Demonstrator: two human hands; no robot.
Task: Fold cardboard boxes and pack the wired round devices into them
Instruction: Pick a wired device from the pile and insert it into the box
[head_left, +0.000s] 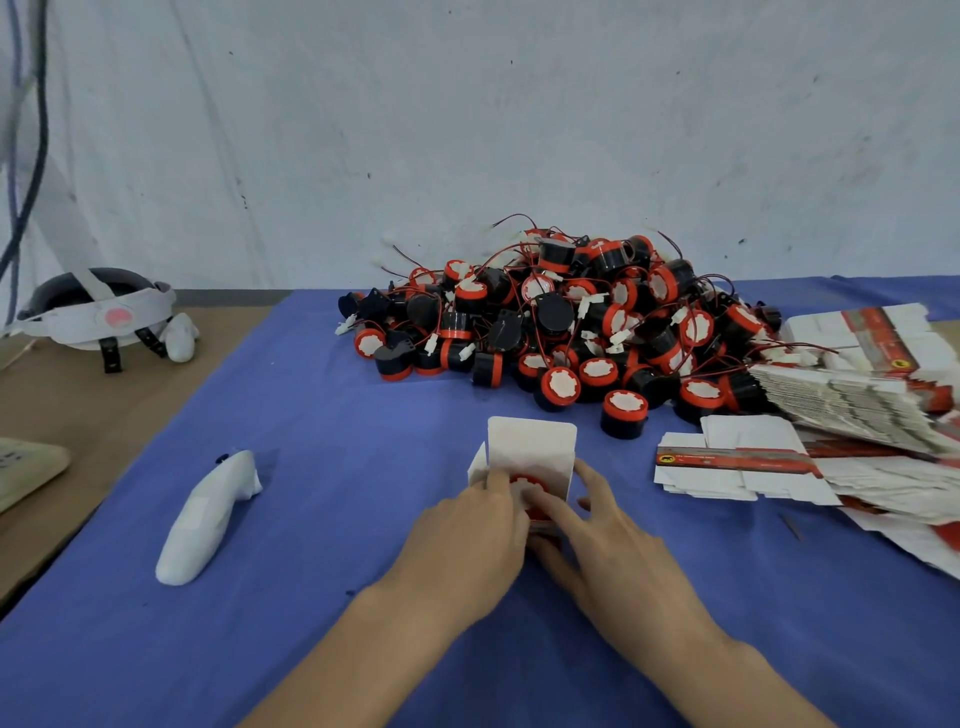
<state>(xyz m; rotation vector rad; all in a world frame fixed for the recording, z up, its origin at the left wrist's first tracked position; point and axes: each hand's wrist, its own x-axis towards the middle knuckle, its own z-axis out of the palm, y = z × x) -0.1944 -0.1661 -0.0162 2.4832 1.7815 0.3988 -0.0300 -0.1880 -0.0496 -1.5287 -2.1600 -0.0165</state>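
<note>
White card carton, small, with its lid flap upright, at centre-lower frame on blue cloth. Contents: one round device with a red rim and white face, sitting in the mouth. Left hand grips the carton's left wall. Right hand clasps the right wall, forefinger on the device. Step judged: seating the device. Next likely calls for tucking any wire and folding the flap down. Stock: glossy black-and-red device pile at centre; flat printed blanks at right edge.
</note>
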